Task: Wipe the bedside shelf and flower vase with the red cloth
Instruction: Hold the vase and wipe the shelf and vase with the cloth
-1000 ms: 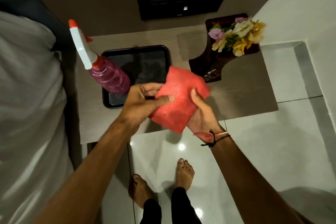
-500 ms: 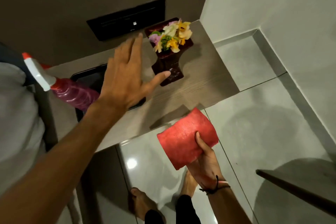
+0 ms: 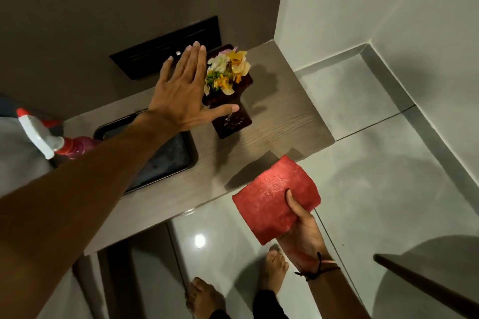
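1. The left hand, fingers spread flat and holding nothing, covers part of the flower vase on the bedside shelf.
2. The right hand grips the red cloth off the shelf edge.
3. The spray bottle is partly hidden behind the left forearm.

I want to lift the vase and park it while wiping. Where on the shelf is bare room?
Bare wood lies right of the vase up to the shelf end, and along the front edge. Crowded: the black tray and spray bottle fill the left.
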Motion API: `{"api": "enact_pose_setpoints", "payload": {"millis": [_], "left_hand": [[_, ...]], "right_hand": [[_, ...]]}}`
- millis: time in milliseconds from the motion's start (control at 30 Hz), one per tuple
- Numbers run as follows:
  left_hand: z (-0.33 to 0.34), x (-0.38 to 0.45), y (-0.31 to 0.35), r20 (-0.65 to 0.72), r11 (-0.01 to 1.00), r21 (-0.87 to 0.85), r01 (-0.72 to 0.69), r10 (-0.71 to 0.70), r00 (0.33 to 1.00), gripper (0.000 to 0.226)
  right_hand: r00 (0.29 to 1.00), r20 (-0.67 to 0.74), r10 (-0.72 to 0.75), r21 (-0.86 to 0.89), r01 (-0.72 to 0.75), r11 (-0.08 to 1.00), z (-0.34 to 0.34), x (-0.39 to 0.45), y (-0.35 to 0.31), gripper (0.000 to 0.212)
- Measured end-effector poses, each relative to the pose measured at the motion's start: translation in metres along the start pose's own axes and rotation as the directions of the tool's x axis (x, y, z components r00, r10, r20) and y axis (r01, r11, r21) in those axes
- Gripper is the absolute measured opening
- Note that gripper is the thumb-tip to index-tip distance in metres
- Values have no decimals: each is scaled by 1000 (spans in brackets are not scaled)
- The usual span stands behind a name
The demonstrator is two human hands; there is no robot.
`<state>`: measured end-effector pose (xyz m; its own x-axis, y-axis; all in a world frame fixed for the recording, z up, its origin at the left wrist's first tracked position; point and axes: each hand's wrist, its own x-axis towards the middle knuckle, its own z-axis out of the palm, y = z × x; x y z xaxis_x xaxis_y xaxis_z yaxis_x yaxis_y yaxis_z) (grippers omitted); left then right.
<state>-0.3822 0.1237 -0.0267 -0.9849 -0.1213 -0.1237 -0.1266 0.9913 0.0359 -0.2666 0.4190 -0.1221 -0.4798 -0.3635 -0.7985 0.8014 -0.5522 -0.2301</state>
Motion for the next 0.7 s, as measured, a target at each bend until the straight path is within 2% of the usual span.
{"api": "enact_pose_setpoints", "payload": {"millis": [133,233,400,533,600,633,700], "left_hand": [[0,11,4,-13,1000,-24,15,-15,1000,136],[-1,21,3,-22,993,-120,7,-9,1000,133],[-10,46,-18,92,981,-191,-18,36,995,125],[-20,70,-38,166,980,-189,-65,97,981,116],[-19,75,-44,162,974,-205,-94,128,978,109],[-19,77,-46,154,968,-227,-102,139,978,107],[-19,83,-51,140,956,-272,-112,155,978,103]], "right_hand": [[1000,6,2,-56,-2,998,14,8,-5,58],[1000,-20,-15,-72,14,997,24,17,-3,61],[999,-17,-40,-11,39,999,48,24,7,56],[980,-51,-193,-12,192,981,85,33,9,57],[937,-124,-325,-48,322,946,107,44,7,52],[896,-178,-408,-94,397,913,118,50,6,43],[741,-295,-603,-216,563,797,137,64,2,28]]}}
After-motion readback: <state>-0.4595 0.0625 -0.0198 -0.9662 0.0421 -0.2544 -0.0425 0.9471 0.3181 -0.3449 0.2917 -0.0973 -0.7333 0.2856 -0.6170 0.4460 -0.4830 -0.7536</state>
